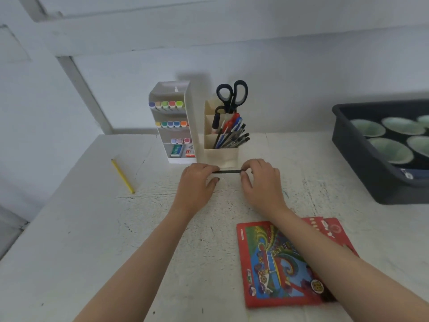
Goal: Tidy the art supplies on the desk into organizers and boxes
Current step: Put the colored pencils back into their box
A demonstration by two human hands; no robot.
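A thin black pen lies level just above the white desk, in front of the cream pen holder. My left hand pinches its left end and my right hand pinches its right end. The holder contains black scissors and several pens. Left of it stands a white marker organizer with rows of colored markers and an eraser at the bottom. A yellow pencil lies loose at the desk's left. A red colored-pencil box lies under my right forearm.
A dark grey bin with several pale green bowls sits at the right edge of the desk. A white wall stands close behind the organizers. The desk's left edge drops off near the pencil.
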